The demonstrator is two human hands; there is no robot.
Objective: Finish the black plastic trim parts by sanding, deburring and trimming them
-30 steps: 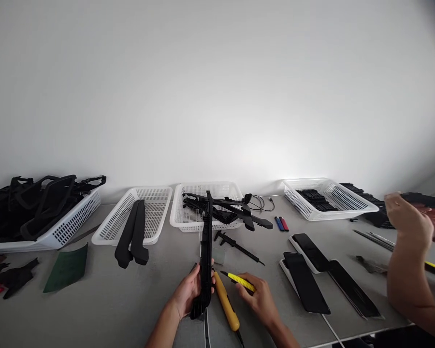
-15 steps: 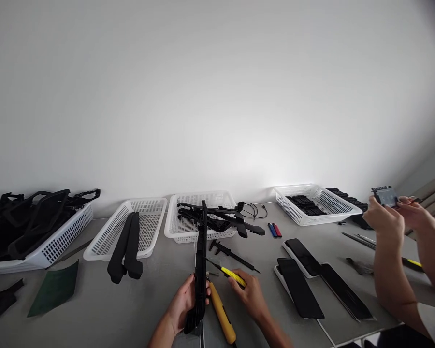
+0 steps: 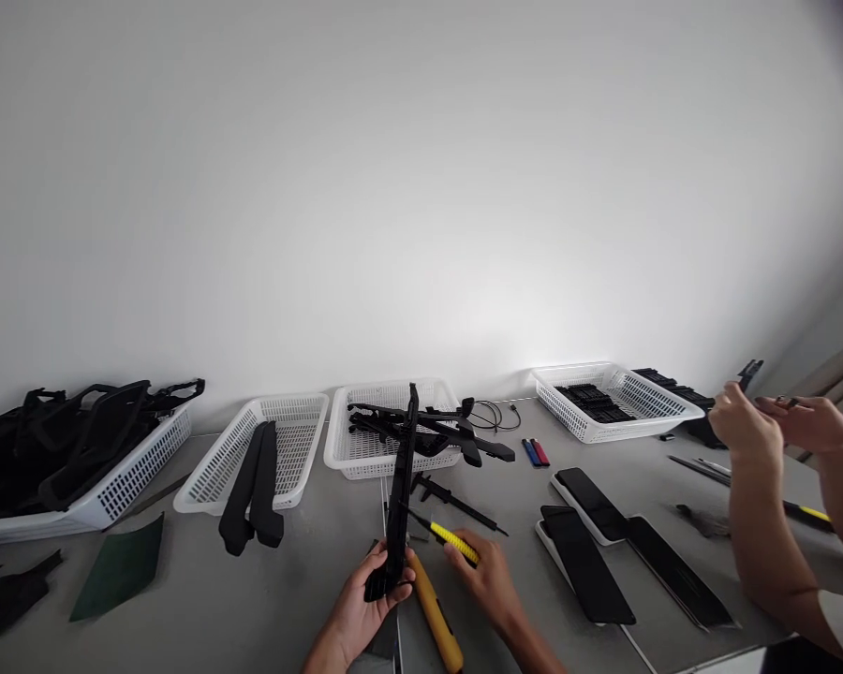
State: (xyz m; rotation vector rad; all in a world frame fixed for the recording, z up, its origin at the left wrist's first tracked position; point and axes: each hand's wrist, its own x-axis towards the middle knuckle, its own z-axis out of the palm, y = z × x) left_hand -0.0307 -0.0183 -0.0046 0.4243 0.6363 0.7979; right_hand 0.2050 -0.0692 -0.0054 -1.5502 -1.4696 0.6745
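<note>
My left hand [image 3: 361,604] is closed around the lower end of a long narrow black plastic part [image 3: 400,496], held upright and tilted slightly right. In my right hand [image 3: 488,578] is a slim tool with a yellow ribbed handle [image 3: 455,543]. Its thin dark shaft points left, and the tip is at the black part's edge; whether it touches, I cannot tell. Between my hands a thick yellow-handled tool [image 3: 434,613] lies on the table. A black caliper [image 3: 464,504] lies just beyond my right hand.
White baskets with black parts stand along the wall: a left one [image 3: 140,473], another [image 3: 302,459], a middle one [image 3: 351,463] and a right one [image 3: 590,432]. Dark flat panels [image 3: 583,566] lie at right. A co-worker's hands [image 3: 779,421] hold a dark piece. A green sheet [image 3: 121,568] lies left.
The view has shifted slightly. The black part in my left hand has turned and leans more to the right. At far right, the co-worker has turned the piece edge-on.
</note>
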